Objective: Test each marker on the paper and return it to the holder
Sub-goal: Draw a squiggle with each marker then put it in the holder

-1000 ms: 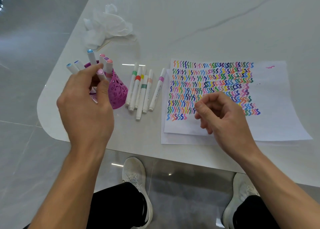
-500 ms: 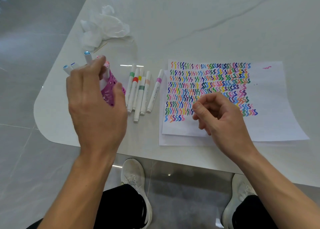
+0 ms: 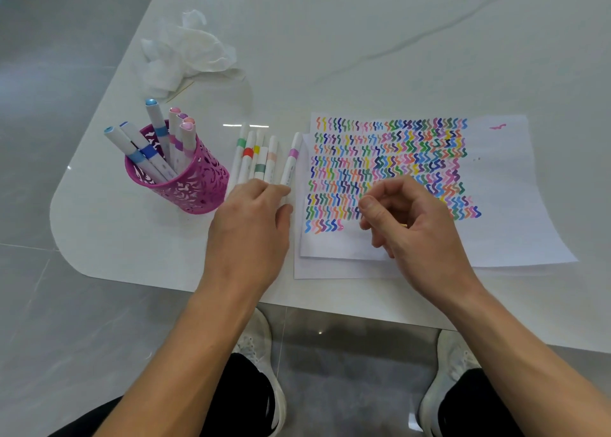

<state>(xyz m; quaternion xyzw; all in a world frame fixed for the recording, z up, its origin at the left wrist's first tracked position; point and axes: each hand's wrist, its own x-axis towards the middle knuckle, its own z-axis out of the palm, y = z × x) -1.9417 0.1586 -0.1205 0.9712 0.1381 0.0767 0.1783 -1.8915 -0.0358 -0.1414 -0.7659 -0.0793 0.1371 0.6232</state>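
1. Bench (image 3: 363, 23): white, marble-patterned top with a rounded near-left corner; the person sits at its near edge, white shoes visible on the grey floor below.
2. Holder (image 3: 185, 185): a magenta perforated cup standing upright on the left part of the bench. It contains several markers, capped ends up, with blue bands to the left and pink and purple bands to the right.
3. Loose markers (image 3: 261, 159): six white-barrelled pens lying side by side on the bench between the holder and the paper, with coloured bands of green, red, yellow, dark green, peach and pink. Their near ends are covered by the left hand.
4. Paper (image 3: 515, 205): white sheets stacked on the right part of the bench, the upper one filled with rows of multicoloured zigzag strokes; a single pink mark sits near its far right corner.
5. Left hand (image 3: 251, 231): palm down, fingers extended over the near ends of the loose markers and touching them. Not closed round any one pen that I can see.
6. Right hand (image 3: 413, 225): resting over the lower part of the paper, fingers curled loosely inward. Whether it holds anything, I cannot tell.
7. Crumpled tissue (image 3: 188, 53): white, lying on the bench beyond the holder, well apart from both hands.
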